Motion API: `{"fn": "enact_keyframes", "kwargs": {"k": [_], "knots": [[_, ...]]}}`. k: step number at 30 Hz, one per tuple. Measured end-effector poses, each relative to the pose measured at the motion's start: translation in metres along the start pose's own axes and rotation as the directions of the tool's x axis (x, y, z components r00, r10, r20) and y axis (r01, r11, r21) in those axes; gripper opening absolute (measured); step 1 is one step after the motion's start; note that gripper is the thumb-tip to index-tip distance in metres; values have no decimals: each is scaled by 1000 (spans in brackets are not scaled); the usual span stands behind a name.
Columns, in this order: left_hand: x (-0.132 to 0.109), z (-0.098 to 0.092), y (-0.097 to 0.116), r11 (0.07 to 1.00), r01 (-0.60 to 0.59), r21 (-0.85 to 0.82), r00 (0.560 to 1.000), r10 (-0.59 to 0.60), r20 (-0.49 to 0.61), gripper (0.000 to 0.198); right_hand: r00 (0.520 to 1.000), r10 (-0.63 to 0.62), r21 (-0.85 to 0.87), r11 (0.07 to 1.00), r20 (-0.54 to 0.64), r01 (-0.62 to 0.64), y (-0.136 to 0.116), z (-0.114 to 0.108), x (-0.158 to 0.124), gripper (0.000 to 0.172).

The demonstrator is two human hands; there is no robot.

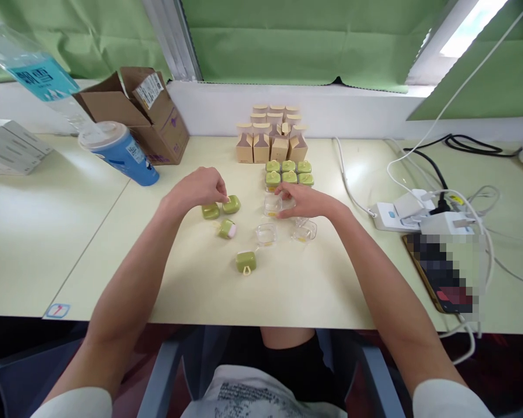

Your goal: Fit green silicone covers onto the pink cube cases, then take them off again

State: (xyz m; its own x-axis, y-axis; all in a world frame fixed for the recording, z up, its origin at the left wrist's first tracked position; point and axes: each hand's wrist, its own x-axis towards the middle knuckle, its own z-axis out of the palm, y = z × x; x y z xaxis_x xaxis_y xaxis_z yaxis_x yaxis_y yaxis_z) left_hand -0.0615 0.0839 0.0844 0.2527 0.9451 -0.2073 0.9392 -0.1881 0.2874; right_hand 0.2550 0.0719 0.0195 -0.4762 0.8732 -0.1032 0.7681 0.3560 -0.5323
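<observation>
My left hand (206,187) is closed, its fingertips pinched at the top of a small green case (232,205) on the table. Beside that lies a second green case (210,211). Nearer to me are a tipped green case (227,229) with a pale pink face and a green case (246,262) with a cream loop. My right hand (305,201) has thumb and fingers curled round a clear plastic box (272,205), just in front of several green cases (289,177) in rows. Two more clear boxes, one left (266,234) and one right (305,231), lie nearer me.
Several small open cardboard boxes (271,136) stand by the wall. At left are a large carton (135,113), a blue cup (122,155), a plastic bottle (43,75) and a white box (11,148). A power strip (394,217), cables and a phone (440,273) occupy the right.
</observation>
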Motion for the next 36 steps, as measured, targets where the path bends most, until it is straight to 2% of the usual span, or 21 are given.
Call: {"fn": "enact_keyframes", "kwargs": {"k": [2, 3, 4, 6, 8, 10, 12, 15, 19, 20, 23, 25, 27, 30, 31, 33, 36], "knots": [[-6, 3, 12, 988, -120, 101, 975, 137, -178, 12, 1000, 19, -20, 1000, 0, -19, 5, -13, -7, 58], [-9, 7, 20, 973, -200, 114, 950, 222, -222, 15, 999, 39, -44, 998, -4, -39, 6, -21, -11, 54], [-12, 12, 28, 952, -290, 99, 928, 305, -214, 15, 997, 75, -75, 994, -9, -75, 7, -28, -15, 48], [-16, 25, 45, 876, -482, -8, 872, 479, -99, 18, 986, 165, -135, 978, 17, -161, 6, -39, -22, 39], [-18, 39, 56, 845, -533, -44, 844, 534, 40, 31, 971, 227, -162, 964, 82, -211, 1, -45, -25, 33], [-19, 49, 61, 855, -518, -21, 843, 515, 154, 42, 960, 236, -164, 964, 153, -211, -3, -48, -26, 29], [-19, 56, 63, 871, -491, 3, 854, 481, 200, 46, 953, 225, -167, 967, 203, -193, -6, -50, -25, 36], [-19, 60, 66, 890, -454, 31, 877, 441, 188, 42, 942, 230, -142, 969, 244, -200, -6, -53, -25, 51], [-22, 64, 78, 882, -461, 103, 881, 440, 173, 32, 911, 340, -11, 938, 233, -347, -6, -50, -24, 34], [-22, 65, 81, 877, -464, 124, 881, 443, 167, 31, 900, 369, 32, 922, 234, -386, -7, -49, -24, 35], [-23, 69, 85, 875, -457, 160, 887, 435, 153, 31, 866, 430, 120, 875, 257, -470, -9, -47, -24, 55], [-23, 70, 85, 880, -448, 156, 892, 428, 145, 29, 842, 472, 61, 863, 260, -502, -10, -48, -26, 55], [-23, 70, 84, 885, -443, 144, 895, 425, 139, 29, 848, 497, -94, 868, 186, -488, -14, -54, -30, 45], [-23, 69, 83, 891, -435, 132, 899, 419, 131, 28, 932, 358, -281, 901, 54, -330, -28, -63, -42, 28], [-23, 69, 83, 893, -432, 129, 900, 417, 128, 27, 950, 306, -310, 911, 62, -273, -34, -65, -45, 28], [-22, 69, 83, 895, -431, 118, 900, 418, 122, 25, 952, 272, -355, 911, 138, -209, -49, -63, -49, 34], [-20, 70, 81, 895, -433, 107, 900, 422, 108, 26, 919, 337, -488, 849, 203, -203, -67, -49, -44, 36]]}}
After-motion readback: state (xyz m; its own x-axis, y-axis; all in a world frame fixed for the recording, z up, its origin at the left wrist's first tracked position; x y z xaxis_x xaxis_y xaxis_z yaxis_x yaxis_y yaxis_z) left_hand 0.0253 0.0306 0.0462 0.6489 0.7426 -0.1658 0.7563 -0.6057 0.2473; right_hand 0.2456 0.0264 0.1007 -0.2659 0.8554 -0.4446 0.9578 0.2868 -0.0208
